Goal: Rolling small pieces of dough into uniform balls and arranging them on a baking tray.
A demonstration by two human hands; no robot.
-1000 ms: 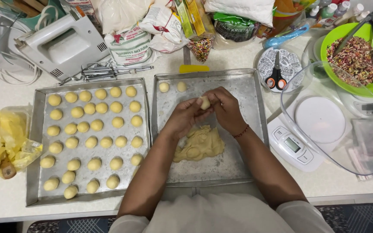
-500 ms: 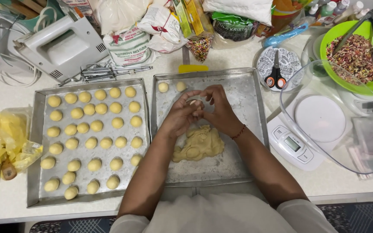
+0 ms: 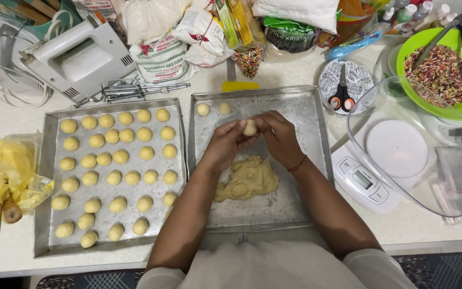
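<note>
My left hand (image 3: 224, 143) and my right hand (image 3: 279, 135) meet over the right metal tray (image 3: 306, 160), and a small pale dough ball (image 3: 250, 127) is pinched between the fingertips of both. Just below the hands lies a flat lump of yellow dough (image 3: 247, 179) on that tray. Two finished dough balls (image 3: 213, 109) sit in the tray's far left corner. The left metal tray (image 3: 46, 182) holds several rows of dough balls (image 3: 114, 160).
A white kitchen scale (image 3: 367, 179) with a clear bowl (image 3: 418, 150) stands on the right. A green bowl of sprinkles (image 3: 445, 72) with tongs, a small plate with scissors (image 3: 342, 91), a white hand mixer (image 3: 76, 56), flour bags (image 3: 161, 56) and a yellow plastic bag (image 3: 4, 176) ring the trays.
Both hands have shifted slightly left over the right tray while turning the dough ball between the fingers. Everything else stays where it was.
</note>
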